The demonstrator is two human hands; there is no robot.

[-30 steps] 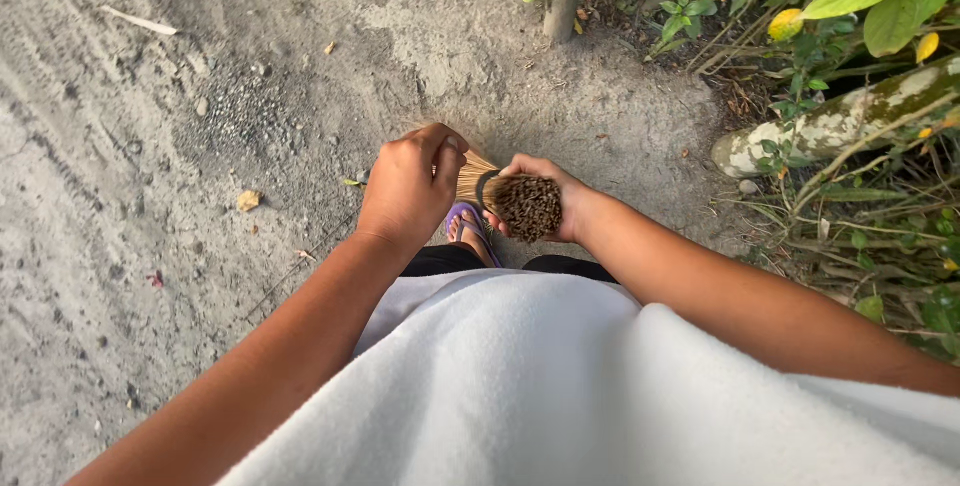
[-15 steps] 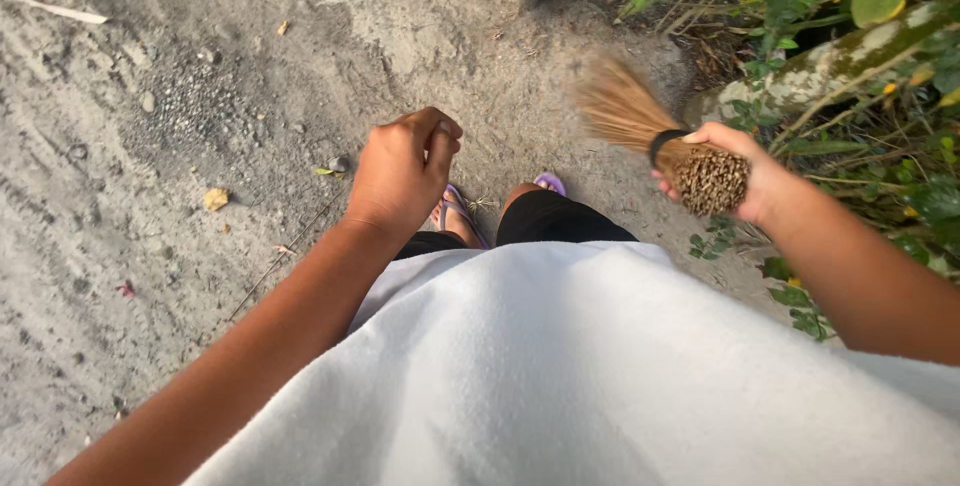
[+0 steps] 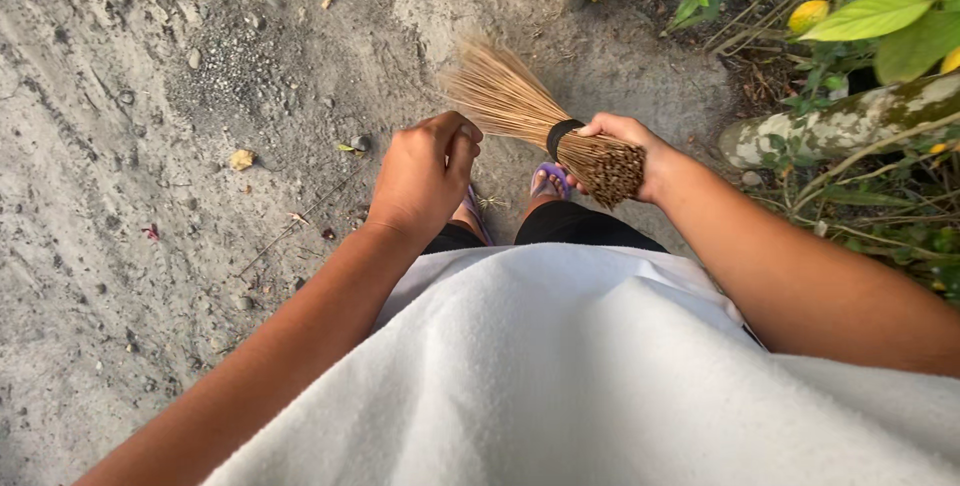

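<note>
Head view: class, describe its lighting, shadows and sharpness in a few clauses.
Head view: soft, warm daylight, no hard shadows on the dirt ground; leaves top right brightly lit; the broom in the right hand and the left hand are sharp; the white shirt looks slightly soft up close.

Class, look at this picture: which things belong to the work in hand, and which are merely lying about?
In use:
stick broom, bound by a black band
right hand, gripping the broom's bundled end
left hand, loosely curled, empty

Lying about:
yellow leaf
small stones
pale log
green plants
</note>
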